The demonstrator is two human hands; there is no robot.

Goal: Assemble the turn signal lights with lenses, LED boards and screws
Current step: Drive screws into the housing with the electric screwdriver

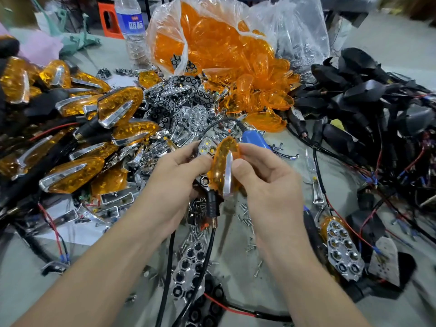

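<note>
Amber lens, with a chrome strip on its face, sits mid-frame above the table. The right hand pinches its right edge, thumb on the strip. The left hand grips the black housing, fingers curled round it, leaving the LED reflector exposed at the top. The lens stands on edge against the housing, apparently hooked in along one side so it can close over the reflector; not yet seated. Loose screws lie directly below. A blue screwdriver rests just behind, likely staged for fastening. Finished lights are stacked at left.
</note>
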